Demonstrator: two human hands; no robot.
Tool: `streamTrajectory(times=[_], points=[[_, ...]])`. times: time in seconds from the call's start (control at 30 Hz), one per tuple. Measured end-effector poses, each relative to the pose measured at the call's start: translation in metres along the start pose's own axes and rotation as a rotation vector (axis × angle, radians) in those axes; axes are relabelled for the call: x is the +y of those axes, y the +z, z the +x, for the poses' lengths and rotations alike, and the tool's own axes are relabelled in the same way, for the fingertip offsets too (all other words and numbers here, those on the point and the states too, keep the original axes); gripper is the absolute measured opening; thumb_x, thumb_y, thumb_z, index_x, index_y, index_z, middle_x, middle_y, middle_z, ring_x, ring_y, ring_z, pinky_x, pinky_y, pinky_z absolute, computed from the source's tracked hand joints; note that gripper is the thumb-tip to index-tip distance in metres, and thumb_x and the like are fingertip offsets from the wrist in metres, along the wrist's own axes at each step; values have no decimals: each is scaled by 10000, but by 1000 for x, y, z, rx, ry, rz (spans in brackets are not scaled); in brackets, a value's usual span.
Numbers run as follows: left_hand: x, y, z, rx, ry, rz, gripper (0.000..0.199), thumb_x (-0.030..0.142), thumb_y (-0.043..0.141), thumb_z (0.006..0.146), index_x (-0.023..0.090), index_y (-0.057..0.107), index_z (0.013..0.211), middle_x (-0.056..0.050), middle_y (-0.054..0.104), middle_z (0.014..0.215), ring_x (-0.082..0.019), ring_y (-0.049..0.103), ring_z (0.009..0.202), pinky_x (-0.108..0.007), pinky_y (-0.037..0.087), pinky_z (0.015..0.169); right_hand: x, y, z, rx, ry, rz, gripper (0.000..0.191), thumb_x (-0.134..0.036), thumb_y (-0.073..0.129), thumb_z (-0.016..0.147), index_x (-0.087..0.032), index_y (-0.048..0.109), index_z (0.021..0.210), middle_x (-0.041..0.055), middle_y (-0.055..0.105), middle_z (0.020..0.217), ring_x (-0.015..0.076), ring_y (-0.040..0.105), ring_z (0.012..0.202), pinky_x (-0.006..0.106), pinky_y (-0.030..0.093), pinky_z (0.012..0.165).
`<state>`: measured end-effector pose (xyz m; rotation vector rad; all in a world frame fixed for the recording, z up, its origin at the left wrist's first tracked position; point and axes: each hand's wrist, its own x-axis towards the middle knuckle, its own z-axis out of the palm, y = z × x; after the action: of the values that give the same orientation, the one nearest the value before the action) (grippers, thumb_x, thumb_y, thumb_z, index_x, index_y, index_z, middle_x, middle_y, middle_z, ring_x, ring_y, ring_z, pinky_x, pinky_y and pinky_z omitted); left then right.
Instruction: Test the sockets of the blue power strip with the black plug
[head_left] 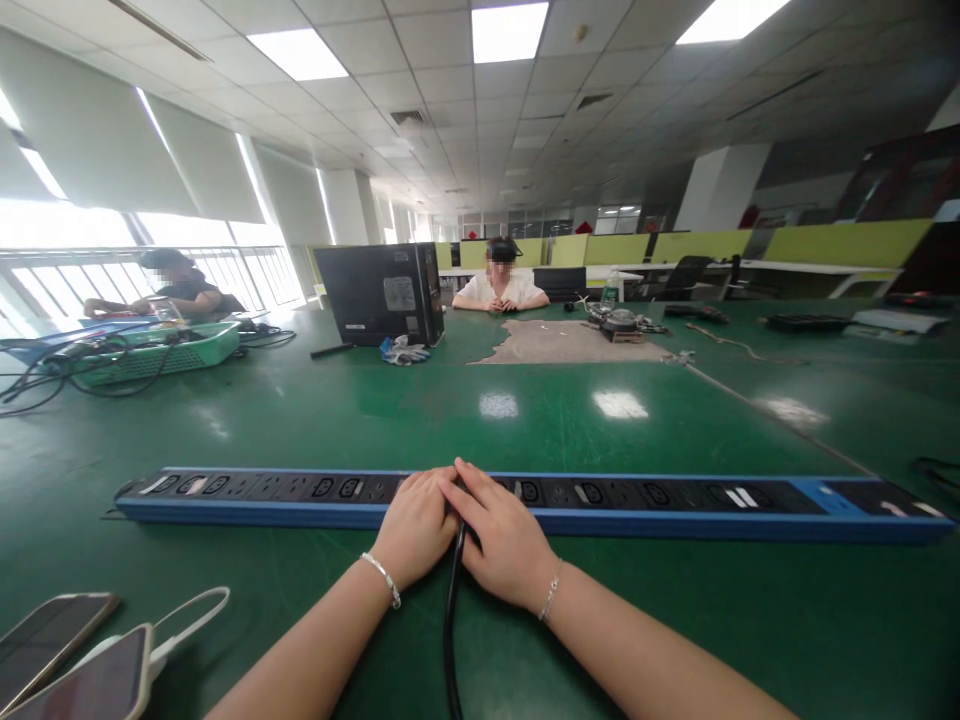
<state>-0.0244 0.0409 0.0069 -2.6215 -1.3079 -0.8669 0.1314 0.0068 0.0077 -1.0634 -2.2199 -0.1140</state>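
A long blue-and-black power strip (300, 513) lies crosswise on the green table, its rows of sockets facing up. My left hand (416, 522) and my right hand (501, 535) meet over its middle, fingers closed and fingertips touching. Between them comes out a black power cord (451, 620), which runs down toward the bottom edge of the view. Both hands are closed around the cord's upper end. The plug end, and whether it sits in a socket, is hidden under my fingers. Each wrist wears a thin bracelet.
Two phones (97, 675) lie at lower left, one with a white cable (191, 610). Farther back are a green basket (161, 355) with cords, a black computer case (379, 295) and gloves (403, 350). A person (501, 285) sits opposite; another person (176, 285) sits at left.
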Motion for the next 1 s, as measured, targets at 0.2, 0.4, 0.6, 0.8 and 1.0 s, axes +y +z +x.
streamTrajectory(times=[0.2,0.4,0.6,0.8,1.0], points=[[-3,2,-5,-58,50,140,444,189,429,832,123,479,1267,-131,574,1257,-259,500,1183,-438,359,1012,-3,3,9,34,14,-44,392,-208,464,823,-127,600,1181,141,542,1297,220,487,1210,383,411,1035],[1,1,-5,-74,26,203,451,176,445,797,97,515,1235,-142,583,1245,-275,499,1180,-445,342,1015,-4,12,7,132,-27,-176,363,-178,433,857,-85,615,1157,155,556,1277,245,517,1179,370,444,1001],[0,2,-4,-58,38,208,401,186,449,806,117,547,1189,-140,611,1195,-275,530,1135,-429,369,983,-4,14,7,129,-18,-190,348,-187,424,870,-108,622,1144,149,578,1250,238,529,1165,390,451,986],[2,-1,-3,-38,13,180,390,171,466,778,143,559,1156,-130,617,1179,-269,537,1122,-423,374,981,2,9,9,79,28,-117,337,-216,450,859,-170,610,1152,97,595,1240,207,544,1140,377,432,988],[1,-2,-2,-31,26,116,450,256,571,754,135,525,1185,-135,599,1205,-289,521,1139,-443,361,988,15,2,12,-38,199,-73,378,-234,486,838,-142,560,1197,88,645,1140,198,593,1020,353,457,913]])
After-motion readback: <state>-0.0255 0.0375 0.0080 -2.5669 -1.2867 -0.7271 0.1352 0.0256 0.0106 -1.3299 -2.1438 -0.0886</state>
